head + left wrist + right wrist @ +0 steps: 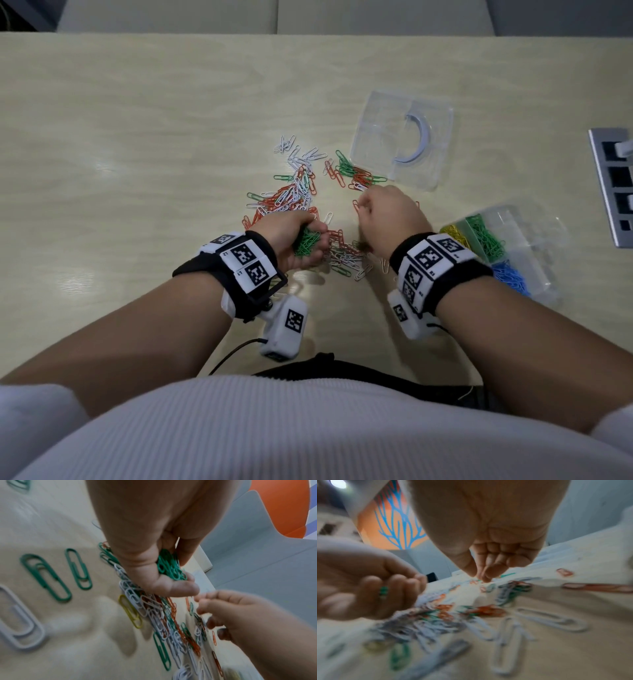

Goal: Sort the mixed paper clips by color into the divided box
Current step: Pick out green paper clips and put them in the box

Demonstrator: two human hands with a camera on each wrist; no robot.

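Sorting roughly half done, by the look of it. Mixed paper clips [298, 195], now mostly white, orange and green with a stray yellow clip [131, 612], scattered across the middle of the desk [137, 137], toward its right half. Bunch of green clips [306, 241] gathered and clenched in the left hand [296, 243], fingers curled round them above the near part of the scatter. Right hand [390, 216] lowered just beside, thumb and forefinger pressed together at the desk surface among the clips; whether a clip is actually caught between them cannot be told, the wrist view being blurred.

Divided box [534, 240], clear plastic, near the right edge of the desk, already loaded: yellow in one compartment, green in the next, blue in the nearest one. No white or orange visible in it, so those two colours apparently left to do, along with the remaining greens on the desk and the handful not yet delivered.

Clear lid [400, 140] lying flat farther back, touching or nearly touching the far end of the scatter, some clips lying right against its near edge. Grey socket panel [613, 185] set in the right edge. Tangled, overlapping clips likely the main nuisance, colours interlocked in the densest patch.
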